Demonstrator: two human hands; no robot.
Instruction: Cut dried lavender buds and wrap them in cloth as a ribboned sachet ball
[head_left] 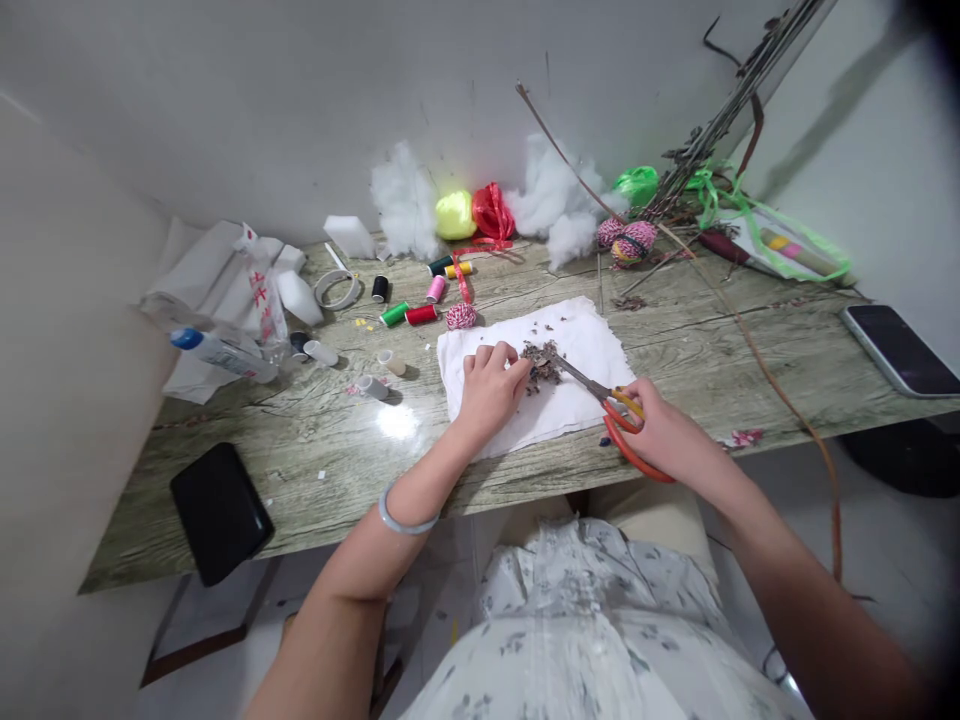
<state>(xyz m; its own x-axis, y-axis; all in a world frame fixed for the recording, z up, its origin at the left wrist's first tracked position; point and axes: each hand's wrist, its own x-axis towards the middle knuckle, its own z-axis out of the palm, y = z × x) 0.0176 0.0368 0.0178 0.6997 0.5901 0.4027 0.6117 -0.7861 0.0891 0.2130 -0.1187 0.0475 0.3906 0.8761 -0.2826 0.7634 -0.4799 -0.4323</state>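
A white cloth lies on the wooden table, with a small heap of dark, dry plant bits on it. My right hand grips the scissors by their orange handles, and the blade tips reach into the heap. At the left side of the heap is my left hand, fingers curled together over the cloth's edge of the pile. What those fingers pinch, if anything, is too small to make out. A few loose crumbs are scattered farther up the cloth.
Thread spools, a tape roll and a glue bottle stand left. Stuffing and ribbon balls line the wall. Dry stems lean at right; one long stem overhangs the front edge. A phone lies right, a black case left.
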